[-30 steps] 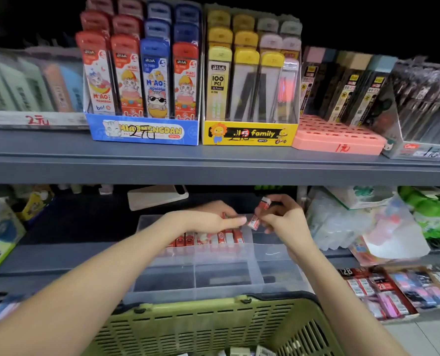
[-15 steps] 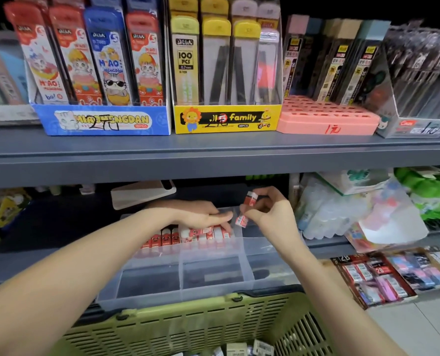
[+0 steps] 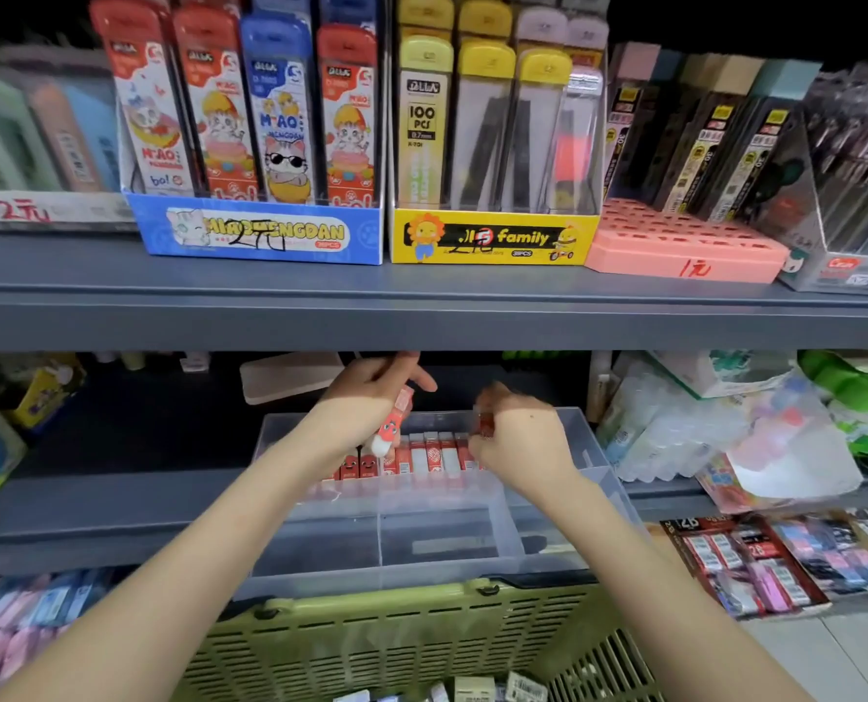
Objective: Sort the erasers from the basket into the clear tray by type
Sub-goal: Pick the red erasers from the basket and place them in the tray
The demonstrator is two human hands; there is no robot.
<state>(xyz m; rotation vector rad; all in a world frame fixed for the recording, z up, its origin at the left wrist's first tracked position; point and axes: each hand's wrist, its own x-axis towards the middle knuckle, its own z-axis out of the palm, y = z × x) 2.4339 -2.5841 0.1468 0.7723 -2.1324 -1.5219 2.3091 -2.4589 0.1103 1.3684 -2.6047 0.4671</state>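
Observation:
A clear divided tray (image 3: 563, 544) sits on the lower shelf, with a row of red-and-white erasers (image 3: 429, 457) standing in its back compartment. My left hand (image 3: 371, 392) holds a red-and-white eraser (image 3: 394, 423) lifted above the row's left part. My right hand (image 3: 518, 438) pinches a small red eraser (image 3: 485, 423) over the right end of the row; it is blurred and mostly hidden by my fingers. A green basket (image 3: 371, 646) stands in front of the tray, with several erasers (image 3: 477, 691) in its bottom.
The upper shelf edge (image 3: 421, 316) hangs close above my hands. Bagged goods (image 3: 700, 428) crowd the tray's right side. A flat white lid (image 3: 290, 374) lies behind the tray. Boxed erasers (image 3: 776, 559) sit lower right.
My left hand has risen off the row and now holds an eraser upright. My right hand has dropped toward the right end of the row with its eraser.

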